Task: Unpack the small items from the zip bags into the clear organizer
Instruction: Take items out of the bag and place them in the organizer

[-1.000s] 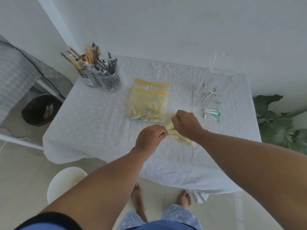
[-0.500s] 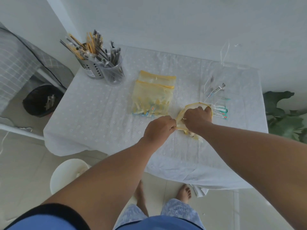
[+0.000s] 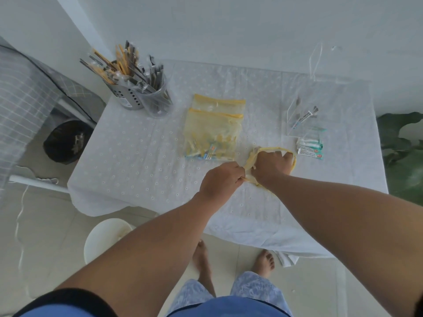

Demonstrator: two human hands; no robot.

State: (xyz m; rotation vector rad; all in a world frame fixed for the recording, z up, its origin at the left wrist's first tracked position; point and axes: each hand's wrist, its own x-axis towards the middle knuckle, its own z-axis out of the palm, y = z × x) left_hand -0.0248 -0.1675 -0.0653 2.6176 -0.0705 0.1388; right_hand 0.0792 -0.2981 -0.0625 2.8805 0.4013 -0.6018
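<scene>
A yellow zip bag point(image 3: 251, 156) lies open near the table's front edge. My left hand point(image 3: 220, 181) pinches its near rim. My right hand point(image 3: 271, 164) is pushed inside the bag's mouth, fingers hidden, so what it holds I cannot tell. Two more yellow zip bags point(image 3: 214, 131) lie stacked at the table's middle, the top one full of small packets. The clear organizer point(image 3: 304, 115) stands at the right with a few small tubes in it. Small white-and-green packets point(image 3: 310, 148) lie just in front of it.
A metal holder and a clear cup point(image 3: 146, 97), both filled with cutlery and sticks, stand at the back left of the white tablecloth point(image 3: 137, 161). A white stool point(image 3: 105, 239) and black bin point(image 3: 65, 140) are on the floor at left; a green plant point(image 3: 402, 161) at right.
The bag's mouth has been pulled open and my right hand has gone into it. The view has shifted a little toward the table.
</scene>
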